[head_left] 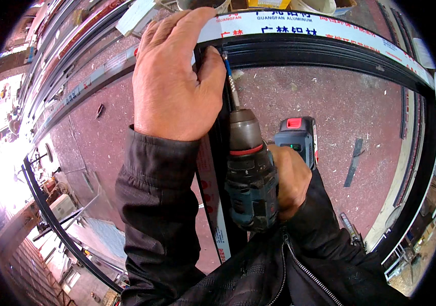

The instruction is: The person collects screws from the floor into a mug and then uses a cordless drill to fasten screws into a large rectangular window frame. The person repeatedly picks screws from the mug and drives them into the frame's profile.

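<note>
My right hand [290, 178] is wrapped round the handle of a cordless drill [251, 188], which points away from me. A long bit [232, 89] with a blue band sits in its metal chuck, its tip at the inner corner of a black metal frame [299, 53]. The drill's battery [297, 137] sticks out to the right of that hand. My left hand [177, 76] lies over the joint where the frame's middle bar meets the far bar, thumb on the near side and fingers over the top. White printed film [299, 23] covers the far bar's face.
The frame's right side bar [421, 168] runs along the right. Black and grey profiles [75, 56] lie stacked at the upper left. A dark strip [353, 163] and pale shavings lie on the reddish floor [325, 97]. Buckets [314, 5] stand beyond the far bar.
</note>
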A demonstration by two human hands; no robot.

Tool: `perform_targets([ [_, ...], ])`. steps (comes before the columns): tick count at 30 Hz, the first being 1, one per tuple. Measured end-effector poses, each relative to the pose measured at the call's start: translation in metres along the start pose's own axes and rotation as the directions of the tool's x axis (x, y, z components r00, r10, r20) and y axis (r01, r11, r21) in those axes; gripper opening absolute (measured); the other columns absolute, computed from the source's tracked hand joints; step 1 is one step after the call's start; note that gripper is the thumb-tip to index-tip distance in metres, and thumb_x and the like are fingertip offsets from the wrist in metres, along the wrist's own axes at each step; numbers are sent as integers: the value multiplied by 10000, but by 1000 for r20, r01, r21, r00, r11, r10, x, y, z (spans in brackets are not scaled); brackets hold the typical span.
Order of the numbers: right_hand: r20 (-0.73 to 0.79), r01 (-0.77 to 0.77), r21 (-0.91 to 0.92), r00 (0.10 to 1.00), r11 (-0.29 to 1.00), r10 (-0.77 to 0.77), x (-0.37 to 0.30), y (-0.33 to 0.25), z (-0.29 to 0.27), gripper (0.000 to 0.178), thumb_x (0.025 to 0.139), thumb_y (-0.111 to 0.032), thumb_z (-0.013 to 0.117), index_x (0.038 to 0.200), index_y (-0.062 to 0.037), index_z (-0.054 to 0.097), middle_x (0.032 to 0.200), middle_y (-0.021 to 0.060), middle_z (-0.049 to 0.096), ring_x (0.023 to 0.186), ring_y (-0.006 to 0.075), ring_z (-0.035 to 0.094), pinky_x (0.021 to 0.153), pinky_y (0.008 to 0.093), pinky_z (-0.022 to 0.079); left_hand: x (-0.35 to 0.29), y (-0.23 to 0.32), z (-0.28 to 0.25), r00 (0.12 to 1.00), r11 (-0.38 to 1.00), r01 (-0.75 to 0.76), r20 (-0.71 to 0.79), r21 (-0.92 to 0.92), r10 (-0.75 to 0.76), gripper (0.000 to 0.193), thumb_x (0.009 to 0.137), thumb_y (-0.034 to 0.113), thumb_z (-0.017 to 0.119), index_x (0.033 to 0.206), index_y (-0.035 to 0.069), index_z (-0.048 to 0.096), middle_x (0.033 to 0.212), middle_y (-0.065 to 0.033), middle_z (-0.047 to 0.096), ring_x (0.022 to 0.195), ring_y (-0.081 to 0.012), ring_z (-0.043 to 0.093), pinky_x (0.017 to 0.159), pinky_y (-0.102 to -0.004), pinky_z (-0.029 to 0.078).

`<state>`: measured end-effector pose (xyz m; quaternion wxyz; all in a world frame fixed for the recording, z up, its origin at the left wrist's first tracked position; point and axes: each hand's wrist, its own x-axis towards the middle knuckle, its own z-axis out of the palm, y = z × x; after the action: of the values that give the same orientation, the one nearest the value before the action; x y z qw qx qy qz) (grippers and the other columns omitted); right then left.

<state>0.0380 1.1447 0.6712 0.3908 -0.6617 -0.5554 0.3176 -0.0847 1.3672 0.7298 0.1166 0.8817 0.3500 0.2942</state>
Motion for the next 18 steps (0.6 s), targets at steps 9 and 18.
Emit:
perform_targets([
  [9, -112, 168, -88, 978, 982, -177, 12, -5, -5, 318, 812, -99, 687, 1104, 15, 633, 870, 192, 646, 798, 388, 662, 699, 457, 500, 2, 0, 1, 1000, 1000, 4, 1, -3, -4, 427, 860, 40, 646, 1285, 55, 672, 1205, -163, 685, 1145, -308, 657, 1038, -370, 472],
  [18, -120, 171, -117, 975, 978, -185, 10, 0, -2, 314, 807, -105, 696, 1093, 10, 635, 862, 171, 643, 787, 370, 659, 683, 440, 493, 1, -2, 0, 1000, 1000, 4, 14, -5, -4, 425, 863, 38, 638, 1286, 46, 673, 1201, -169, 688, 1135, -306, 660, 1036, -371, 474],
])
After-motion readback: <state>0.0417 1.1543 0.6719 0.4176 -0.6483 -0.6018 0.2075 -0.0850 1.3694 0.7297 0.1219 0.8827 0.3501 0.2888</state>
